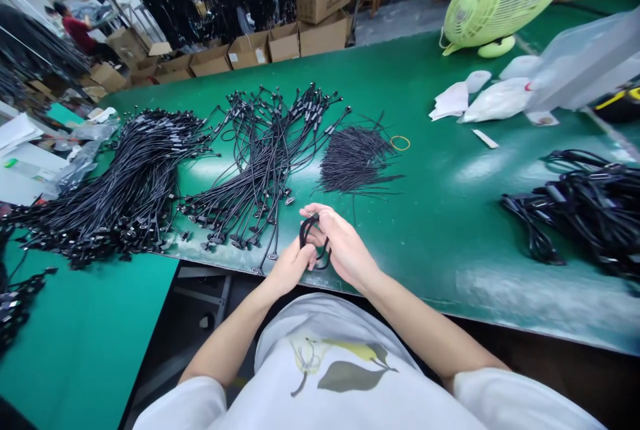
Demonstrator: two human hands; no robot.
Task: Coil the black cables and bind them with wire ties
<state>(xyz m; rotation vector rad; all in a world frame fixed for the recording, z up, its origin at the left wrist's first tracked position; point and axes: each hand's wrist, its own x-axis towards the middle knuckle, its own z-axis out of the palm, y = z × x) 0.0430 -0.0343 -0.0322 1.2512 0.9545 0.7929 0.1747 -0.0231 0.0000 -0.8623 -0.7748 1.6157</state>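
A black cable point(306, 231), looped into a small coil, is held between both hands just above the table's front edge. My left hand point(291, 266) pinches the lower left of the coil with thumb and fingers. Wrapped around its right side, my right hand point(345, 243) has its fingers curled over the top. Just beyond the hands lies a pile of short black twist ties point(353, 158). To the left of that, loose black cables point(265, 157) with connector ends spread over the green table point(425, 217).
A larger heap of cables point(145, 170) lies at far left, and bundled coiled cables point(590, 210) at right. A yellow rubber band point(400, 143) is beside the ties. Behind stand a green fan point(500, 3) and cardboard boxes point(250, 50). A person point(77, 30) sits far back left.
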